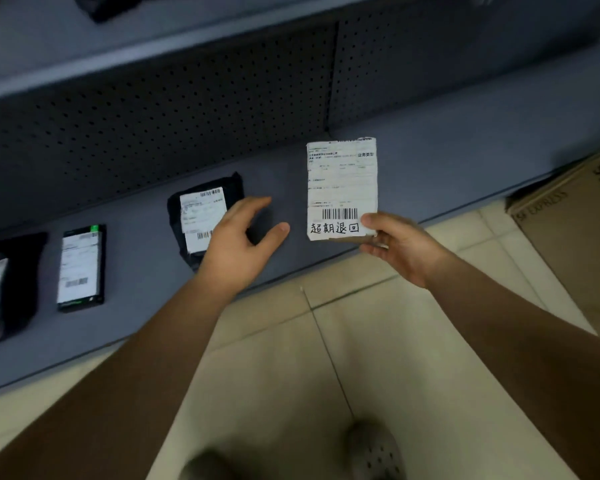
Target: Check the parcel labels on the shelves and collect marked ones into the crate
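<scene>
Pinched between thumb and fingers at its lower right corner, the marked parcel [342, 188] stands upright in our right hand [400, 245], handwriting under its barcode, so we judge it one to collect. Our left hand [238, 244] hovers with fingers apart, holding nothing, just over the black parcel [205, 220] at nine o'clock of the held one. Two more parcels lie further toward nine on the shelf [430, 174], labels unread as far as we can tell. No crate shows; a cardboard box [575, 230] sits at three o'clock.
</scene>
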`<state>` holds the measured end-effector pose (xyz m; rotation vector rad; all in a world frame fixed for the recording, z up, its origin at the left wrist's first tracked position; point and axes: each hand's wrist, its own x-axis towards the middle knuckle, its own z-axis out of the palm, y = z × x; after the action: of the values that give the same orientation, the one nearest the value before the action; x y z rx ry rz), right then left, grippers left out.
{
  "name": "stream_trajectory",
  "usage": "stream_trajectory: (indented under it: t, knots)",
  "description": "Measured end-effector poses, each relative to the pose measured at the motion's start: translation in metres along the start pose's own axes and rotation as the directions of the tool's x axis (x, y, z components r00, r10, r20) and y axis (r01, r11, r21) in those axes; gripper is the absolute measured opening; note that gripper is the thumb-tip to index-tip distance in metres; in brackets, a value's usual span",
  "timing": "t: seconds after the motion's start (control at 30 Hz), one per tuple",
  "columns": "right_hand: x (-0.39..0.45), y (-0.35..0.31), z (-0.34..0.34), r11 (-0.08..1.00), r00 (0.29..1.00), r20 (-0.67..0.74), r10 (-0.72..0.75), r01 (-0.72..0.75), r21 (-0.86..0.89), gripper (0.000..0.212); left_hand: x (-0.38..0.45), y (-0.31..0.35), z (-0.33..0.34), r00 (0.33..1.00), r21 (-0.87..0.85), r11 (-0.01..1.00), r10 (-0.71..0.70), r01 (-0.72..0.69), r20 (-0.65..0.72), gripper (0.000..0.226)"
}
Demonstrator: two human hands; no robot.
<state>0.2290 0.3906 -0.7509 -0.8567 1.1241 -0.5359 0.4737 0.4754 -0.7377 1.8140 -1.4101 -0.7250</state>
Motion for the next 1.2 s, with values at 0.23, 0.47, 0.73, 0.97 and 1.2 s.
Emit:
stream_trajectory:
  t: [0.23,0.47,0.73,0.97,1.2]
  knots:
    - [-0.141,-0.065,0.009,0.996,0.999,-0.012,0.037,-0.036,0.080,0.058,-0.065,0.114,-0.043,0.996,-0.047,0.998,-0.046,0.050,0.079,0.049]
    - [-0.304,-0.185,0.014,0.982,0.972,-0.168,-0.167,0.178,0.056,0.037,-0.079,0.276,-0.113,0.968,-0.138,0.977,0.183,-0.161,0.169,0.047]
    - [-0.552,-0.345,0.012,0.898,0.809,-0.409,-0.421,0.437,-0.061,0.061,-0.113,0.536,-0.210,0.817,-0.270,0.832,0.541,-0.485,0.197,0.046]
    - [-0.711,-0.401,-0.027,0.839,0.618,-0.603,-0.505,0.516,-0.174,0.064,-0.161,0.704,-0.216,0.598,-0.329,0.647,0.762,-0.688,0.248,0.048]
    - [-0.789,-0.398,-0.083,0.789,0.478,-0.694,-0.538,0.576,-0.214,0.042,-0.195,0.797,-0.163,0.454,-0.419,0.542,0.840,-0.728,0.298,0.053]
